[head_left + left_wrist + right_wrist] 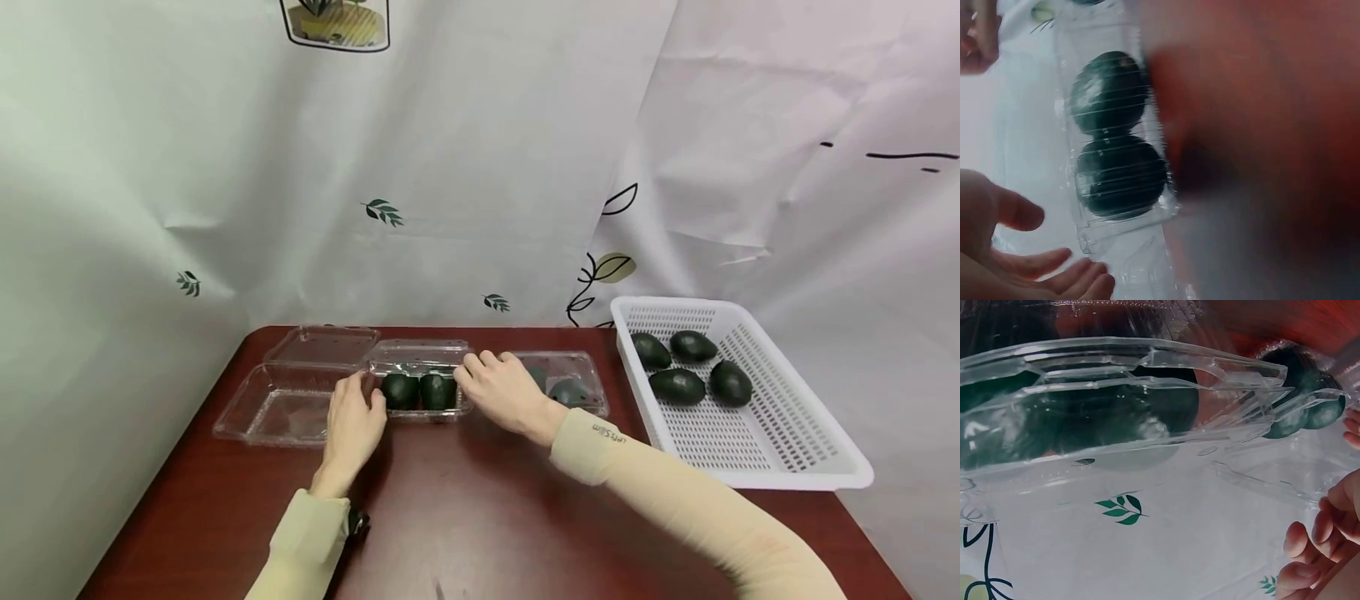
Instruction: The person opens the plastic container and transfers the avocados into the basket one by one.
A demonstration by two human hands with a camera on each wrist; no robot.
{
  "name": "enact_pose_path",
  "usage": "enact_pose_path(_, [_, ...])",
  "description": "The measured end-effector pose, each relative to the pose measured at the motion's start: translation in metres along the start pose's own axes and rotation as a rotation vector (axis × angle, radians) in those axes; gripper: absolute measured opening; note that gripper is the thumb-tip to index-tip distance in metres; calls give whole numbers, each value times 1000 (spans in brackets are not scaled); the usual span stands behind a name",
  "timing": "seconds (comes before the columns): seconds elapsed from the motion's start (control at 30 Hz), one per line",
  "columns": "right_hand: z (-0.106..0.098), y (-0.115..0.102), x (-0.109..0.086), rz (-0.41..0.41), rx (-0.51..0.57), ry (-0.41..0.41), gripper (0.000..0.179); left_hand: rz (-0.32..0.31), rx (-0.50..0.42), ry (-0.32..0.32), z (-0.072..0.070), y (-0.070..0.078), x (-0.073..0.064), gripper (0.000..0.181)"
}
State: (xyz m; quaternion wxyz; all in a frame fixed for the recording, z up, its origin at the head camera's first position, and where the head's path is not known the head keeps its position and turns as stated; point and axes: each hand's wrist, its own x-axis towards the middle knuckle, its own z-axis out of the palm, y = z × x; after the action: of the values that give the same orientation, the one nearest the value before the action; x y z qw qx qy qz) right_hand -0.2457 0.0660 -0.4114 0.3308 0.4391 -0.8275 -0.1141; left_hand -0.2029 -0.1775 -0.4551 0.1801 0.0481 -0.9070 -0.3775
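Observation:
Two dark green avocados (438, 391) sit side by side in the middle clear plastic clamshell container (420, 414), whose lid stands raised at the back. My left hand (352, 425) is at the container's left end, its fingers loosely bent. In the left wrist view the left fingertips (1100, 284) are close to the container's corner; whether they touch it I cannot tell. My right hand (506, 396) is at the right end with fingers loosely curled. The right wrist view shows the right fingers (1300, 575) with nothing visible between them.
To the left lies an open clear clamshell container (300, 417). On the right stands a closed clamshell (588, 367) with avocados inside, partly behind the right hand. Farther right, a white perforated basket (780, 433) holds several avocados (677, 387). A patterned white sheet (450, 167) hangs behind the table (480, 517).

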Motion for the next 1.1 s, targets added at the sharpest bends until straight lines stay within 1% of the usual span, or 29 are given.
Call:
enact_pose_path(0.13, [0, 1, 1, 15, 18, -1, 10, -99, -59, -92, -1, -2, 13, 54])
enact_pose_path(0.27, [-1, 3, 2, 26, 35, -14, 11, -181, -138, -159, 1, -7, 26, 48])
enact_pose_path(0.4, [0, 4, 3, 24, 46, -7, 10, -268, -224, -230, 1, -13, 33, 44])
enact_pose_path(0.5, [1, 4, 2, 29, 52, 17, 6, -325, -296, -256, 2, -17, 36, 46])
enact_pose_path(0.6, [2, 5, 2, 42, 62, 34, 5, -360, -348, -244, 6, -22, 38, 41])
enact_pose_path(0.7, [3, 5, 4, 58, 85, 34, 5, -378, -382, -236, 9, -28, 40, 33])
enact_pose_path(0.8, [4, 8, 7, 82, 110, 52, 3, -369, -400, -248, 10, -33, 40, 31])
enact_pose_path(0.87, [5, 11, 9, 96, 126, 72, 1, -355, -400, -255, 10, -36, 40, 31])
enact_pose_path(0.97, [7, 18, 13, 125, 161, 103, 4, -327, -386, -245, 12, -38, 39, 31])
enact_pose_path(1.1, [10, 30, 15, 191, 204, 103, 7, -295, -382, -231, 16, -39, 41, 30])
